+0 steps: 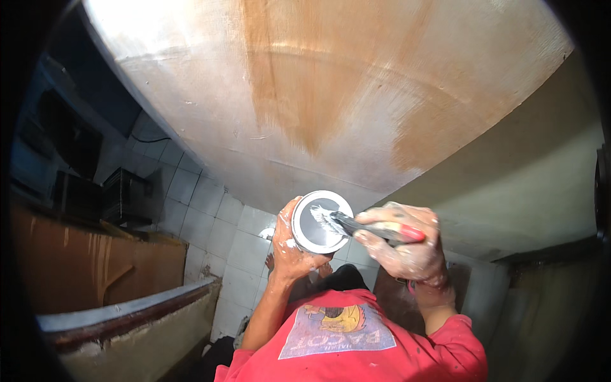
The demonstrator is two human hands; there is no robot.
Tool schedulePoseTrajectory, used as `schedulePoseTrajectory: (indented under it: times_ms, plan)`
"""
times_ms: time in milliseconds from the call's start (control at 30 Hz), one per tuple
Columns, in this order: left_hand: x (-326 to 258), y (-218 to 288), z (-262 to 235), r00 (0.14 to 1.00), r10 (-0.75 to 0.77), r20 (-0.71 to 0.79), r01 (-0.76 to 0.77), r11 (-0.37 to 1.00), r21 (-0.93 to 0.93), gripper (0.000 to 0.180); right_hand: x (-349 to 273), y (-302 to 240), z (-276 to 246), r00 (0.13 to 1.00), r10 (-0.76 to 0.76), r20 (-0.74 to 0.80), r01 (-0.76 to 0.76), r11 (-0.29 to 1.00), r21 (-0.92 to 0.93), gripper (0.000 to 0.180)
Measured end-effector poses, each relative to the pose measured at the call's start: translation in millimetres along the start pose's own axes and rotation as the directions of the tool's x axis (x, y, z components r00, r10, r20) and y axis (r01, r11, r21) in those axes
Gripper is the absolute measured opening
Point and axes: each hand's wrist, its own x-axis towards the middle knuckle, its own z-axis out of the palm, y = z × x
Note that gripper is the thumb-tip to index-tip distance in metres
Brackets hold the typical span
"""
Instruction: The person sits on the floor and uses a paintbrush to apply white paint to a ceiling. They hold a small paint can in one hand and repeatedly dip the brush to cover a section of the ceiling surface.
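Observation:
My left hand [287, 247] is wrapped around the side of a round paint tub [298, 224], holding it in front of my chest. Its rim is white, and white paint streaks show against the grey inside. In my right hand [407, 251] is a paintbrush [358, 225] with a dark body and a red end. The fingers are closed round it, and its paint-covered tip is at the tub's opening, over the white streaks. White paint spots both hands. Ahead stands a wall [324, 114] with orange-brown patches showing among whitish coating.
A greenish wall [509, 184] runs along the right. White floor tiles [238, 251] lie below, with my bare feet partly showing. At the lower left is a low wall with a pale ledge [121, 311] beside a brown wooden panel [83, 264]. Dark furniture [124, 194] stands farther left.

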Motion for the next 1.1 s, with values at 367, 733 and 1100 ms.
schedulePoseTrajectory:
  times_ms: [367, 733, 1100]
  plan:
    - [11.3, -30.8, -35.6, 0.942, 0.132, 0.309, -0.125, 0.991, -0.042, 0.120, -10.3, 7.9, 80.6, 0.907, 0.415, 0.068, -0.383, 0.883, -0.272, 0.024]
    - [20.9, -30.9, -41.0, 0.893, 0.153, 0.423, -0.108, 0.986, -0.130, 0.118, -26.4, -22.0, 92.6, 0.844, 0.534, -0.055, -0.523, 0.794, -0.311, 0.028]
    - [16.4, -31.1, -39.3, 0.910, 0.119, 0.397, -0.067, 0.988, -0.141, 0.119, -23.2, -41.6, 78.6, 0.854, 0.498, -0.150, -0.514, 0.852, -0.101, 0.020]
